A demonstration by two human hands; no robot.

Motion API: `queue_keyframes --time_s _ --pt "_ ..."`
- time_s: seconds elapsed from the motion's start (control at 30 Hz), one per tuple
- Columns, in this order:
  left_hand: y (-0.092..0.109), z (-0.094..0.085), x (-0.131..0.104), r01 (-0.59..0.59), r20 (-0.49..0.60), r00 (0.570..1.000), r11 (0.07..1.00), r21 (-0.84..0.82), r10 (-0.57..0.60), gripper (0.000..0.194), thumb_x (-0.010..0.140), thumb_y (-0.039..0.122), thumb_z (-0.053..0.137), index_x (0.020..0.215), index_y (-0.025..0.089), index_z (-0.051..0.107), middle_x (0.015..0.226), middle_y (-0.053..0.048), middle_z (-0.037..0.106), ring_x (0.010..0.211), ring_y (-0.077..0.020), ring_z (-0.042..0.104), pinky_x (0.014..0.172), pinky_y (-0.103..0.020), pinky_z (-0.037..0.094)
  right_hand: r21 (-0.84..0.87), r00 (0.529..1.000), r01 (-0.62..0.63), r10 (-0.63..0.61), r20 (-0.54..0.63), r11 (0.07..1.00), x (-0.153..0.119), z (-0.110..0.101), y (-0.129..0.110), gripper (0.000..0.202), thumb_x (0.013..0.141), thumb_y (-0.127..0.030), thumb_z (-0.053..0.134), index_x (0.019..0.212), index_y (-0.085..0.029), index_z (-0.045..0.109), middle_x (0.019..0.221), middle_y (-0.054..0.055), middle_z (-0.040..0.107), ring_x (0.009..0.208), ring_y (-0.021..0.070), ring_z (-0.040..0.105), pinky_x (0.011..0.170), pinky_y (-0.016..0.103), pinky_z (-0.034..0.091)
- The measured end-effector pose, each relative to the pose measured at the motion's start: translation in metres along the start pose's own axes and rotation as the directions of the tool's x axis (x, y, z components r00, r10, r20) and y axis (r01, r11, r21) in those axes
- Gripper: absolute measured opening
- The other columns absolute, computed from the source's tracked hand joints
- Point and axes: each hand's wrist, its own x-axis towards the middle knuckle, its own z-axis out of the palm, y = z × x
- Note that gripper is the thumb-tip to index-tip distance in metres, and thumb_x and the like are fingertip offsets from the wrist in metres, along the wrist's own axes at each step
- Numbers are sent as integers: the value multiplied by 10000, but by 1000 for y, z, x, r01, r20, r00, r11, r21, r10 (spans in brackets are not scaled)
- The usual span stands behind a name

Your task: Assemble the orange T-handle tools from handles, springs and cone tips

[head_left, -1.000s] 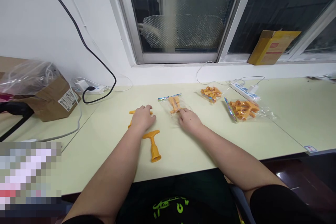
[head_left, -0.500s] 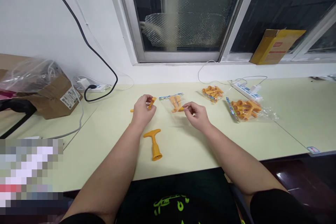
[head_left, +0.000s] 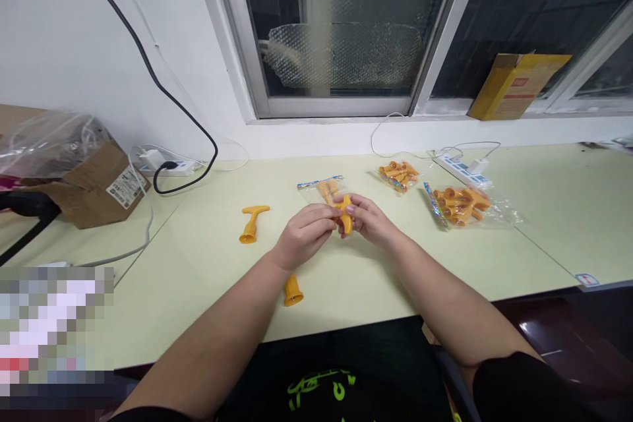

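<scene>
In the head view, my left hand (head_left: 307, 232) and my right hand (head_left: 372, 219) meet above the middle of the table. The fingers of both are closed on a yellow T-handled plastic tool (head_left: 347, 216), whose crossbar faces me; my fingers hide part of it. Just behind them lies a small clear bag (head_left: 327, 188) with yellow parts in it, partly covered by my hands. To the left, another yellow T-handled tool (head_left: 252, 223) with a flared bell end rests on the table. A third one (head_left: 293, 291) shows only its bell end below my left forearm.
Two clear bags of yellow parts, a smaller one (head_left: 398, 175) and a larger one (head_left: 462, 206), lie to the right. Behind them is a power strip (head_left: 462, 171). An open cardboard box (head_left: 93, 188) and a black cable (head_left: 185, 117) are at the left.
My left hand has moved right to join my right hand at one yellow tool. The tool at the left, mostly hidden before, now shows whole; the front one is now partly covered.
</scene>
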Motion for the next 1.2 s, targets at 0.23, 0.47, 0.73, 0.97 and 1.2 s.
queue_keyframes --time_s 0.23,0.47,0.73,0.97,1.2 --pt "2 8 1 228 -124 972 936 268 -201 175 890 285 705 1053 279 643 1162 -93 666 1182 -288 606 1072 -536 464 -1 993 -12 11 -115 1000 0 -18 -14 386 821 -531 714 977 -183 652 638 -12 628 524 132 586 522 263 518" --pt "-12 22 -4 435 -38 899 875 211 -437 425 851 237 711 1235 242 527 1111 -83 605 1049 -271 578 941 -449 494 0 970 18 -18 -243 1000 -14 -59 -47 393 865 -603 600 1022 -243 604 561 -65 430 462 110 416 432 217 323" --pt "-20 25 -7 603 -26 797 797 -23 -604 245 921 184 562 1158 244 543 903 -6 584 778 -151 622 673 -277 539 -248 958 -159 210 194 956 -21 -57 -43 387 799 -404 801 1083 -158 711 769 19 684 715 169 681 623 300 593" --pt "-21 22 -5 603 -50 797 798 -2 -602 204 920 179 557 1118 226 575 904 -15 609 793 -153 639 694 -282 557 -253 964 -180 222 149 951 -14 -29 -26 329 884 -353 756 1164 -186 718 1085 63 745 1034 178 730 1007 389 571" --pt "-22 21 -6 581 -80 813 813 39 -577 188 929 149 539 1090 223 601 902 -18 608 775 -157 636 717 -303 550 -278 997 -33 51 55 960 -10 -28 -18 336 921 -350 696 1233 -227 685 1174 78 709 1095 217 706 976 462 590"
